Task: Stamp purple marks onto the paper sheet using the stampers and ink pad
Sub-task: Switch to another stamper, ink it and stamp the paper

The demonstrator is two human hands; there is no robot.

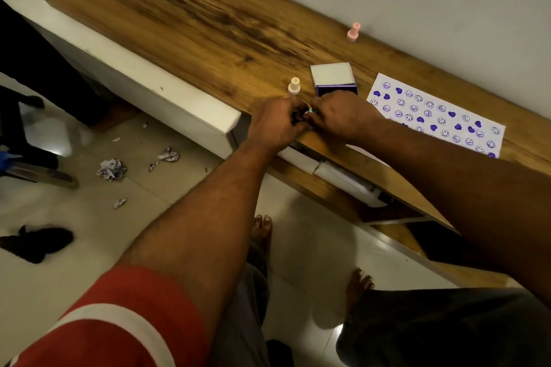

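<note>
A white paper sheet point(438, 116) covered with several purple smiley and heart marks lies at the right on the wooden counter point(193, 18). The purple ink pad point(335, 82) stands open behind my hands, its white lid raised. A cream stamper point(294, 87) stands upright left of the pad. A pink stamper point(354, 32) stands farther back near the wall. My left hand point(275, 124) and my right hand point(340, 116) meet at the counter's front edge, fingers closed around a small object with a green tip point(312, 110), mostly hidden.
White cabinet fronts run under the counter, with an open shelf point(351, 179) holding rolled paper. Crumpled, ink-stained paper scraps point(111, 169) litter the tiled floor. A dark cloth point(35, 243) lies at the left. My bare feet stand below.
</note>
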